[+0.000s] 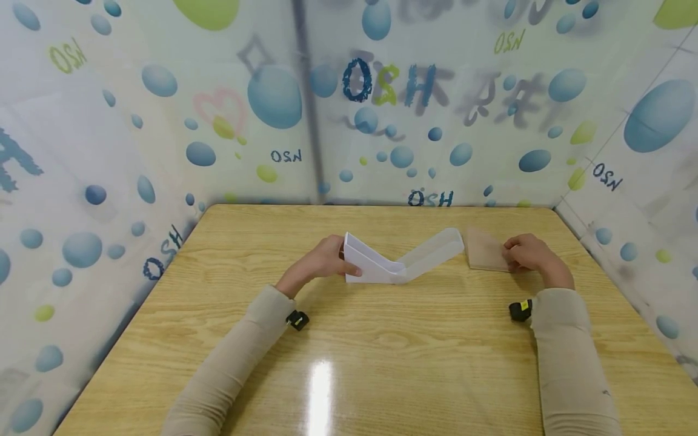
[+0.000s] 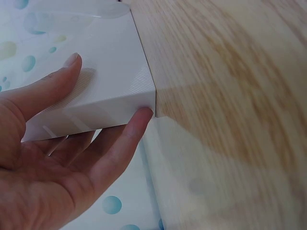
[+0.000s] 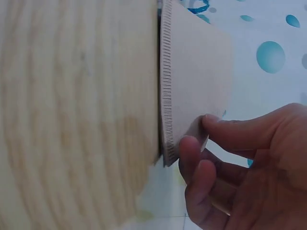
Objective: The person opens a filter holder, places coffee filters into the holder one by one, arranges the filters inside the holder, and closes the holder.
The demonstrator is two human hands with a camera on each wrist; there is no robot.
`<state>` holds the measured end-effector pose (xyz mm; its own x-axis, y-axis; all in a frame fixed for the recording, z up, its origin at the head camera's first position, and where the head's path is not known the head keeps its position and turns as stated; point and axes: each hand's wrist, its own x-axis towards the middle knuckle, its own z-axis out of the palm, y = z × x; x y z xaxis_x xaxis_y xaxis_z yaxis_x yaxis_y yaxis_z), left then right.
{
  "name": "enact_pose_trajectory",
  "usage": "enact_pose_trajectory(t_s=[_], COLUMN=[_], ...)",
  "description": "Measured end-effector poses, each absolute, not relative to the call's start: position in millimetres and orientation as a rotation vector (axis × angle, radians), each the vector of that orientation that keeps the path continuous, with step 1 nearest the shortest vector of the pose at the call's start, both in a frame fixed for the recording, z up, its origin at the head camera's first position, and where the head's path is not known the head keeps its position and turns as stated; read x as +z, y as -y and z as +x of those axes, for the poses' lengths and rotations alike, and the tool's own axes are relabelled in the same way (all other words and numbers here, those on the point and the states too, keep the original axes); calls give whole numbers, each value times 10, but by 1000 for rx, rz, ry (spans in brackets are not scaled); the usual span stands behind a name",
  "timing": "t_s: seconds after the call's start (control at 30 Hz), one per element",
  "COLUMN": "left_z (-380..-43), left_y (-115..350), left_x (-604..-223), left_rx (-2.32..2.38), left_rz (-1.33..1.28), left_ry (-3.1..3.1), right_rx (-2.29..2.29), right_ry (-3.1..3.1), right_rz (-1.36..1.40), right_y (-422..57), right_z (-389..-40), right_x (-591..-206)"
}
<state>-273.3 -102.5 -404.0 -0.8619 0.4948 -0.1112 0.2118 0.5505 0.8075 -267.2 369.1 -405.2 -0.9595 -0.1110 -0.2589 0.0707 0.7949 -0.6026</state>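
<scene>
A white box (image 1: 368, 264) with a hinged, translucent lid (image 1: 433, 253) swung out to the right stands at mid-table in the head view. My left hand (image 1: 326, 257) grips its left end. In the left wrist view the thumb lies on the broad face of the box (image 2: 110, 62), with a fingertip at its corner. To the right of the lid, light brown paper coffee filters (image 1: 485, 253) lean upright. Thumb and fingers of my right hand (image 1: 528, 251) pinch their right edge. The right wrist view shows a crimped seam along the bottom of the filters (image 3: 199, 67).
Both hands work over the far half of a wood-grain table (image 1: 382, 345). Behind and beside it hang printed sheets (image 1: 469, 127) with coloured ovals and letters. Small black cameras (image 1: 520, 310) sit at both cuffs. A bright reflection lies on the near tabletop.
</scene>
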Motion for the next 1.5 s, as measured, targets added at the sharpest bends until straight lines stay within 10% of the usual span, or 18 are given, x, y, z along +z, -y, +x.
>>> enact_pose_trajectory(t_s=[1.5], left_z=[-2717], left_y=[1031], left_x=[-4039], left_rx=[1218], left_rz=[573], left_ry=[-2466], right_rx=[-987], right_ry=[-3095], right_rz=[-151], right_y=[-3359], right_z=[-2432], right_x=[-3367])
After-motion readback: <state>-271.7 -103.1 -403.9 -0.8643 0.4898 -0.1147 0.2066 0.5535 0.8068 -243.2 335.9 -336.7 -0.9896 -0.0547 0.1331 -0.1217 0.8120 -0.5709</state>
